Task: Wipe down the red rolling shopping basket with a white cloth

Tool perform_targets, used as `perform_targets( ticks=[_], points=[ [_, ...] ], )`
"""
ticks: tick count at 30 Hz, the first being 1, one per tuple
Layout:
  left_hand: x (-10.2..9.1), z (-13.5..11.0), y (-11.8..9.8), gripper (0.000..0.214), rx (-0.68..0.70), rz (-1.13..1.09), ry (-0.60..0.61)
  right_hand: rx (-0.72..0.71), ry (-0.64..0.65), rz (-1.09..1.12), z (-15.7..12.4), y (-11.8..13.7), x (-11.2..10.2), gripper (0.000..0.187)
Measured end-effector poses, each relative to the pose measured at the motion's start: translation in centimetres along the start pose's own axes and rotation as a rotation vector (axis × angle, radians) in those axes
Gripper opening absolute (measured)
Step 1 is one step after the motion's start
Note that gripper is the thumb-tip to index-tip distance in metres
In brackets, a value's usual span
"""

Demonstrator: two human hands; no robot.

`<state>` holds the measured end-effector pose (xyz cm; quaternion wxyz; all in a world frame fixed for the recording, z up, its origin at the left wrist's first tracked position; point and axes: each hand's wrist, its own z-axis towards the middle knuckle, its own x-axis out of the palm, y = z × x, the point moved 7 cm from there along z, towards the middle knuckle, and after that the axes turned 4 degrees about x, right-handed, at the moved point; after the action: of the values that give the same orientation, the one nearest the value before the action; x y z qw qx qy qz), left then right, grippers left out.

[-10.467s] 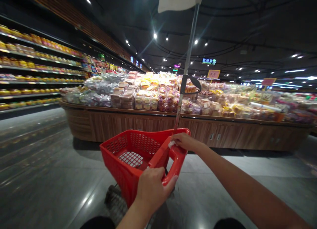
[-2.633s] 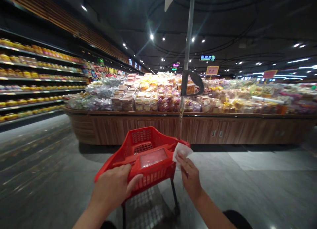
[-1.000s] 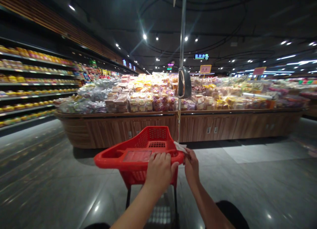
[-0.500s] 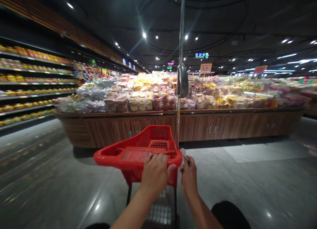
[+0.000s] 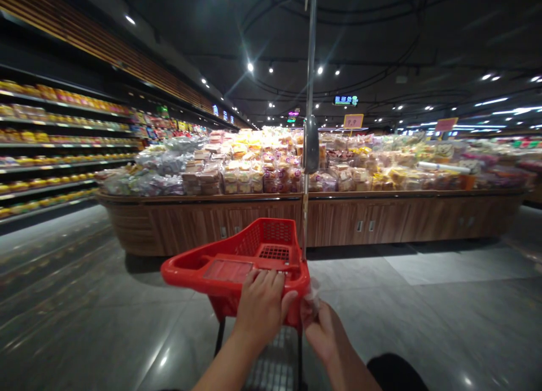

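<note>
A red plastic shopping cart (image 5: 192, 265) stands in front of me. My left hand (image 5: 263, 301) is closed over its handle right of the middle, fingers on top and thumb to the right. At the handle's right corner, my right hand (image 5: 317, 326) is closed on a crumpled whitish wipe (image 5: 312, 292), which lies against the cart's outer side. Whether the wipe is cloth or paper I cannot tell. A thin upright pole (image 5: 310, 80) rises by that corner, with a dark grey oval piece (image 5: 312, 145) on it. The cart's basket (image 5: 275, 253) shows its grid bottom.
Beyond the cart, a long wood-panelled display counter (image 5: 262, 216) bears heaps of packaged food (image 5: 243, 174). Shelves (image 5: 63, 145) of packaged goods line the left side. A price sign (image 5: 353, 121) stands above the counter. Grey tiled floor (image 5: 381, 301) spreads around the cart.
My right hand has moved down and slightly left along the handle's corner with the wipe. My left hand stays on the handle. The view has tilted slightly up.
</note>
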<state>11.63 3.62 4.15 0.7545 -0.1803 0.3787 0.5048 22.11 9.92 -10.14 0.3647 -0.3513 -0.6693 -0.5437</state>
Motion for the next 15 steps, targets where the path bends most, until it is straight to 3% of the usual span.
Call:
perform_targets(
  ticks=[4, 9, 12, 15],
  points=[
    [-0.5, -0.2, 0.0, 0.024, 0.029, 0.008, -0.046, 0.221, 0.052, 0.110, -0.9, -1.6, 1.1, 0.019],
    [-0.1, -0.6, 0.9, 0.025, 0.025, -0.035, -0.004, 0.239, 0.132, 0.031, -1.2, -2.4, 1.8, 0.015],
    [-0.2, -0.9, 1.6, 0.026, 0.016, -0.062, 0.017, 0.083, 0.131, -0.164, -2.3, -0.2, 1.1, 0.010],
    [-0.5, -1.1, 2.1, 0.029, -0.005, -0.084, 0.036, -0.283, 0.172, -0.572, -4.1, 5.2, 3.0, 0.020]
  ],
)
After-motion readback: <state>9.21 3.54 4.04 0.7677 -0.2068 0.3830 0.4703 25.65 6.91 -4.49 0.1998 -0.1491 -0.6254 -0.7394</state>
